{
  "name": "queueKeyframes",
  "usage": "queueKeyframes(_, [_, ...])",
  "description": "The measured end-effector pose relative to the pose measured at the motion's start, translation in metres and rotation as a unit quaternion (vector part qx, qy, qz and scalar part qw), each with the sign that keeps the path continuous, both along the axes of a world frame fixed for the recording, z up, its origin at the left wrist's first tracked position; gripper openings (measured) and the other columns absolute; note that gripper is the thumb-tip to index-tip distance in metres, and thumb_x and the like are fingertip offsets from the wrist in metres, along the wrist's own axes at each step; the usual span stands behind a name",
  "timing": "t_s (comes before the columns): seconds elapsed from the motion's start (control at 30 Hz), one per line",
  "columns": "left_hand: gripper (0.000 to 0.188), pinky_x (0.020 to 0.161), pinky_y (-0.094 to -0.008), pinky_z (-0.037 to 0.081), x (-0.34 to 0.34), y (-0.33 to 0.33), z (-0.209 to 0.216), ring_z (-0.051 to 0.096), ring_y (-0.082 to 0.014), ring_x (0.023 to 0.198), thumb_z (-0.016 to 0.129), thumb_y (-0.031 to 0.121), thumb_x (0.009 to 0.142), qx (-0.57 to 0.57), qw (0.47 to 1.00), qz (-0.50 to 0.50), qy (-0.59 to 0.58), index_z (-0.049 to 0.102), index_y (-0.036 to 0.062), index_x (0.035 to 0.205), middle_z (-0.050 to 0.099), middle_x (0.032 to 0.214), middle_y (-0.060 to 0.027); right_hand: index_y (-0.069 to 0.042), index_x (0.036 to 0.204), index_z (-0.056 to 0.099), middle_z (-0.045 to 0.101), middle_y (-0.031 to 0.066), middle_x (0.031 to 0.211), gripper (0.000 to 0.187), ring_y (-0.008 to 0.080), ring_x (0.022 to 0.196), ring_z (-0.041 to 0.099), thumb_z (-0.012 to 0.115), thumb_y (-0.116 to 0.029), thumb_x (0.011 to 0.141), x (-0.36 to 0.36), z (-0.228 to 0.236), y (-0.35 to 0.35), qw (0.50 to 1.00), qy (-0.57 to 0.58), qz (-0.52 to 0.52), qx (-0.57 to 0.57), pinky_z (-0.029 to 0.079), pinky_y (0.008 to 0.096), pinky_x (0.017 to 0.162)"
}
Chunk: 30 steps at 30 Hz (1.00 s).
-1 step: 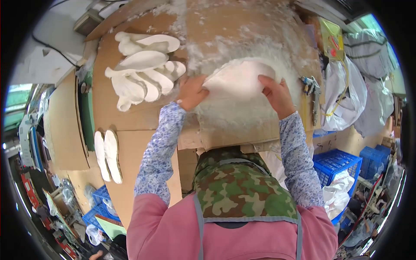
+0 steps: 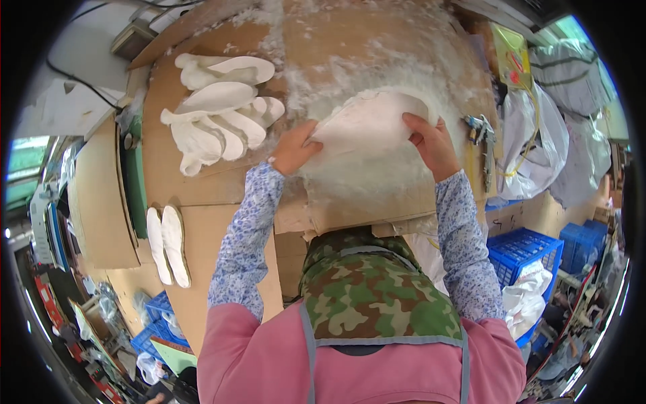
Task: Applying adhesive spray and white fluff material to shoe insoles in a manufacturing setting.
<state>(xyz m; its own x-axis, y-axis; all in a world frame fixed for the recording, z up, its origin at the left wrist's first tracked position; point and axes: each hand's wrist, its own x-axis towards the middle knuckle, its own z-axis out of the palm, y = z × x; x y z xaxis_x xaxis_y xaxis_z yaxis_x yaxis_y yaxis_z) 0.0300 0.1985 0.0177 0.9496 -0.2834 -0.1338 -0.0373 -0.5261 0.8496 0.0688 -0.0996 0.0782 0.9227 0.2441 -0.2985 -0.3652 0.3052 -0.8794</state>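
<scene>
A white insole-shaped piece [image 2: 370,121] with a fuzzy edge is stretched between my two hands above the lint-covered cardboard. My left hand [image 2: 295,147] pinches its narrower left end. At its right end, my right hand [image 2: 431,141] grips the edge between thumb and fingers. The piece looks broad and slightly curved, and its underside is hidden. Left of my left hand lies a loose pile of white fleecy insoles [image 2: 232,128], overlapping one another. Two more white insoles [image 2: 173,244] rest side by side on the cardboard nearer to me, at the left.
Loose white fibres cover the cardboard worktop [image 2: 363,40]. At its right edge a metal air gun [image 2: 483,135] hangs by a yellow hose. White plastic bags [image 2: 535,141] hang beyond it. Blue crates [image 2: 521,252] stand low on the right, with another blue crate [image 2: 158,323] at lower left.
Both hands keep their grip on the white piece, which has barely moved. The view has shifted very slightly.
</scene>
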Motion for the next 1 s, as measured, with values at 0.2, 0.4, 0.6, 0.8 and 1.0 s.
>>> queueKeyframes(0.2, [0.040, 0.083, -0.0307, 0.047, -0.015, -0.049, -0.002, 0.058, -0.0199, 0.098, 0.062, 0.005, 0.079, -0.124, 0.987, 0.039, 0.091, 0.054, 0.0048, 0.118, 0.059, 0.107, -0.0115, -0.005, 0.107, 0.064, 0.068, 0.0037, 0.098, 0.027, 0.0127, 0.084, 0.065, 0.071, -0.019, 0.085, 0.022, -0.048, -0.073, 0.991, 0.012, -0.105, -0.081, 0.054, 0.0282, 0.073])
queueKeyframes(0.4, [0.042, 0.083, -0.0306, 0.047, -0.035, -0.086, -0.033, 0.056, -0.0181, 0.097, 0.056, 0.000, 0.081, -0.023, 0.982, 0.186, -0.035, 0.054, 0.0055, 0.122, 0.058, 0.110, -0.0113, 0.000, 0.108, 0.065, 0.068, 0.0030, 0.086, 0.035, 0.0092, 0.073, 0.061, 0.073, -0.023, 0.082, 0.024, -0.097, -0.132, 0.922, -0.084, -0.082, -0.369, 0.050, 0.0252, 0.063])
queueKeyframes(0.6, [0.043, 0.082, -0.0293, 0.049, -0.053, -0.080, -0.035, 0.056, -0.0161, 0.097, 0.052, -0.002, 0.085, -0.236, 0.940, 0.232, 0.081, 0.050, 0.0056, 0.128, 0.056, 0.116, -0.0108, 0.000, 0.111, 0.064, 0.068, 0.0083, 0.086, 0.041, 0.0141, 0.072, 0.062, 0.075, -0.021, 0.078, 0.016, -0.095, -0.148, 0.887, -0.128, -0.086, -0.435, 0.051, 0.0289, 0.065])
queueKeyframes(0.8, [0.041, 0.085, -0.0310, 0.049, -0.067, -0.087, -0.024, 0.056, -0.0166, 0.102, 0.049, -0.003, 0.087, -0.286, 0.900, 0.318, 0.082, 0.051, 0.0051, 0.128, 0.055, 0.118, -0.0080, -0.011, 0.108, 0.066, 0.059, 0.0105, 0.106, 0.036, 0.0282, 0.102, 0.054, 0.076, -0.015, 0.074, 0.012, -0.063, -0.130, 0.775, -0.329, -0.160, -0.515, 0.045, 0.0397, 0.090])
queueKeyframes(1.0, [0.037, 0.092, -0.0429, 0.045, -0.050, -0.140, 0.004, 0.056, -0.0319, 0.105, 0.048, -0.008, 0.079, 0.136, 0.924, 0.260, -0.247, 0.061, 0.0040, 0.112, 0.057, 0.116, -0.0133, -0.016, 0.102, 0.069, 0.061, 0.0095, 0.102, 0.028, 0.0296, 0.101, 0.055, 0.073, -0.011, 0.075, -0.003, -0.076, -0.146, 0.739, -0.317, -0.075, -0.589, 0.043, 0.0418, 0.090])
